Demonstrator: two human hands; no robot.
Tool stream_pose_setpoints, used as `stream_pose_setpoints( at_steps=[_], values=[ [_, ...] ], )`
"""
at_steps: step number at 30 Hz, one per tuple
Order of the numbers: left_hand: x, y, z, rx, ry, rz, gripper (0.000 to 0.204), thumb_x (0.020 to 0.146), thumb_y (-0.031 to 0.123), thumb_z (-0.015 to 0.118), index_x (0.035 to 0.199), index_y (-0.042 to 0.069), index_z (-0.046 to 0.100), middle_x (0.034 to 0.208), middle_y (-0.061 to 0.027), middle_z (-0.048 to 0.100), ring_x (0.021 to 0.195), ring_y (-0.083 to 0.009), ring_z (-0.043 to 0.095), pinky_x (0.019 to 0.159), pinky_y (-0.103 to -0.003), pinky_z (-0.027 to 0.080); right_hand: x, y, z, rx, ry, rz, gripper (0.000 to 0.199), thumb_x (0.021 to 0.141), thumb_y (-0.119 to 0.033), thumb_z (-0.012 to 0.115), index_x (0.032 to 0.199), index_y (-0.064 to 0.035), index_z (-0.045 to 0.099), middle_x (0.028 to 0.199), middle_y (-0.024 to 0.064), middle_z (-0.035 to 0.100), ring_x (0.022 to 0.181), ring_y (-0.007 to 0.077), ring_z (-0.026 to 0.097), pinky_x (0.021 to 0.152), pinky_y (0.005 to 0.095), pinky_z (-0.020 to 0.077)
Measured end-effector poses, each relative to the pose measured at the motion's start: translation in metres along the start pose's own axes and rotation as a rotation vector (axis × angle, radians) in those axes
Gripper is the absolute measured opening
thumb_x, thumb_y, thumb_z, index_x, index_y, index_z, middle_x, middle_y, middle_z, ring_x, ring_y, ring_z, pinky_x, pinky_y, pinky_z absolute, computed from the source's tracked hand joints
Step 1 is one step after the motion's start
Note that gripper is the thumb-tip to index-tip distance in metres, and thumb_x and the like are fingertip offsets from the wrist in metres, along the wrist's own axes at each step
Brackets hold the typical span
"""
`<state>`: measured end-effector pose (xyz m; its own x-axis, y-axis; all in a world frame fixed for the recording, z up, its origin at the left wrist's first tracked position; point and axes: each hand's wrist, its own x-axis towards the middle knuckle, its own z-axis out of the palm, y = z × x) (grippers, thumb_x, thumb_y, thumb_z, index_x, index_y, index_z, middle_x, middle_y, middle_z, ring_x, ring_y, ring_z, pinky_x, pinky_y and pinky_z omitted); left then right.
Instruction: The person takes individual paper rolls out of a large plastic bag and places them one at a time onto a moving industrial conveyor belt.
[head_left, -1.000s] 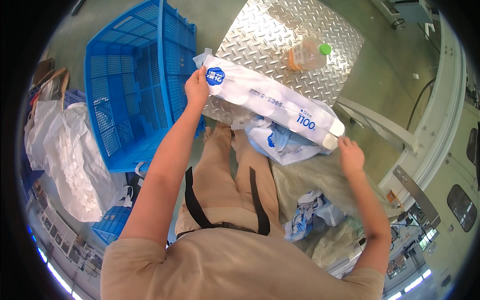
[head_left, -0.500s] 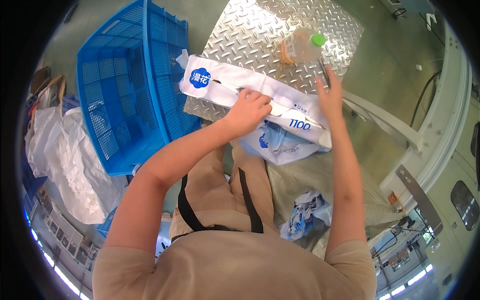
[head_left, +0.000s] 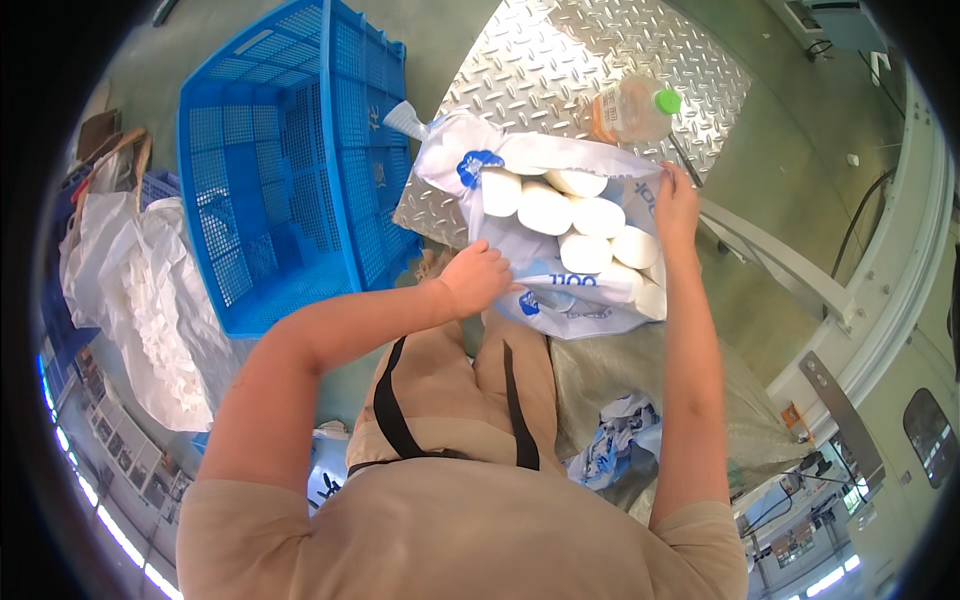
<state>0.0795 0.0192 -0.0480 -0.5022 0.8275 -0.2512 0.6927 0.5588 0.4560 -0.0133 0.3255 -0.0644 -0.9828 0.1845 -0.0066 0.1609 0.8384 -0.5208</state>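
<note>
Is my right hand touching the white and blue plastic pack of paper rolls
Touching. The head view shows the right hand gripping the far edge of the white and blue plastic pack of paper rolls, fingers pressed on the wrapper with no gap.

White-blue roll pack [head_left: 560, 240] (open) on plate; bottle [head_left: 630, 108] behind.

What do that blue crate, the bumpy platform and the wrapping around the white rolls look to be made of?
The blue crate looks like moulded plastic: even colour, lattice walls. The platform seems to be metal tread plate, shiny with a raised pattern. The wrapping, held by the left hand and right hand, looks like thin plastic film, crinkled and glossy; the rolls inside are probably soft paper.
</note>
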Motion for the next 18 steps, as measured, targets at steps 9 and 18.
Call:
stream_pose_setpoints(
  at_steps=[9,18],
  values=[
    [0.111,-0.034,-0.062,0.34,0.079,0.048,0.107,0.054,0.036,0.077,0.141,0.025,0.016,0.135,-0.0195,0.033,0.124,-0.0367,0.032,0.1,-0.056,0.022,-0.092,-0.067,-0.029,-0.188,-0.438,-0.436,0.082,0.056,-0.027,0.078,0.128,-0.0156,0.04,0.134,0.018,0.031,0.121,0.0408,0.033,0.1,0.0491,0.0292],
    [0.1,-0.028,-0.084,0.556,-0.244,-0.049,0.105,0.055,0.043,0.075,0.141,0.024,0.017,0.13,-0.02,0.034,0.116,-0.0378,0.041,0.093,-0.066,0.022,-0.076,-0.069,-0.012,-0.379,-0.545,-0.602,0.072,0.051,-0.012,0.076,0.116,-0.0269,0.049,0.135,0.0152,0.029,0.119,0.0416,0.033,0.088,0.0468,0.0398]
  ],
)
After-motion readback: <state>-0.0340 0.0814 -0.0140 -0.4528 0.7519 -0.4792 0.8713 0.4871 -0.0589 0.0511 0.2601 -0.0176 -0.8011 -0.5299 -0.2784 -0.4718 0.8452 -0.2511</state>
